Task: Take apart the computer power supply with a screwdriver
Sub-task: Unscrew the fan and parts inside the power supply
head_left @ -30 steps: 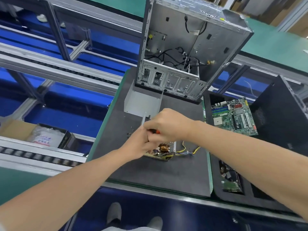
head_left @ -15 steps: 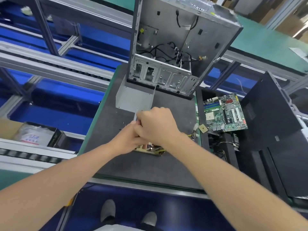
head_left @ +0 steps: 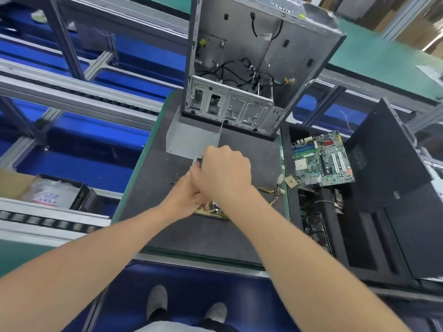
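Note:
The power supply's circuit board point(head_left: 212, 213) lies on the dark grey mat point(head_left: 167, 226), mostly hidden under my hands, with yellow and black wires point(head_left: 271, 190) trailing to its right. My right hand point(head_left: 223, 173) is closed in a fist over the screwdriver, whose handle is almost fully hidden. My left hand point(head_left: 185, 197) presses against it from the left, fingers curled at the board's edge. The supply's bare metal cover point(head_left: 191, 140) lies just beyond my hands.
An opened silver computer case point(head_left: 251, 68) stands upright at the mat's far end. A green motherboard point(head_left: 321, 159) and a small chip point(head_left: 291, 182) rest on a black tray to the right, beside a black case panel point(head_left: 388, 164). A cardboard box point(head_left: 38, 190) sits left.
My view has shifted so the hands sit higher and more central; both hands stay clasped over the board. The red of the screwdriver handle seen one second ago is now covered.

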